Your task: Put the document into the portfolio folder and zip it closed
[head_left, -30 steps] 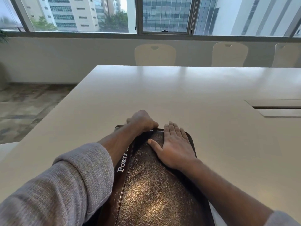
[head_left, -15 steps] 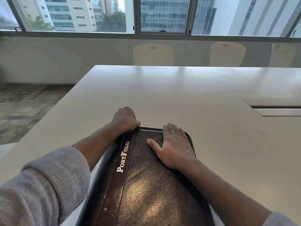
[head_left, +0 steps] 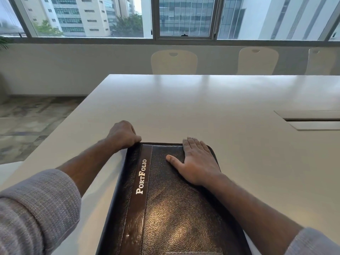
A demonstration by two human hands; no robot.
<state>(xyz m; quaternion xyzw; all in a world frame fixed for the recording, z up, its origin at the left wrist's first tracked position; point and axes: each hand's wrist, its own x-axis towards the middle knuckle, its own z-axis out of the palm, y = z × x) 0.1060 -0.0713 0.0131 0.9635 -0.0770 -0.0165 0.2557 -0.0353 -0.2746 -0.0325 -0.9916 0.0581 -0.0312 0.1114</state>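
1. White table (head_left: 202,107) carries everything: the portfolio folder (head_left: 174,208) lies closed and flat on it, running from the near edge out to both hands, its far end just under the fingertips. No document is in sight; I judge it is already inside.
2. Right hand (head_left: 198,162) lies flat on the cover near the far right corner, fingers straight and together, thumb spread, pressing down and gripping nothing.
3. Left hand (head_left: 125,135) is curled at the far left corner, at the folder's edge. It seems to pinch the zipper pull, but the pull itself is hidden under the fingers.
4. Risks, as I judge them: the zipper may bind on the rounded corner; paper near the edge could catch in the teeth; if the right palm eases, the folder may slide on the smooth top.
5. Right of the right hand, well apart, a cable hatch (head_left: 312,120) is set into the table.
6. Beyond the hands, pale chairs (head_left: 173,61) line the far edge; behind them, windows (head_left: 184,17) show buildings.
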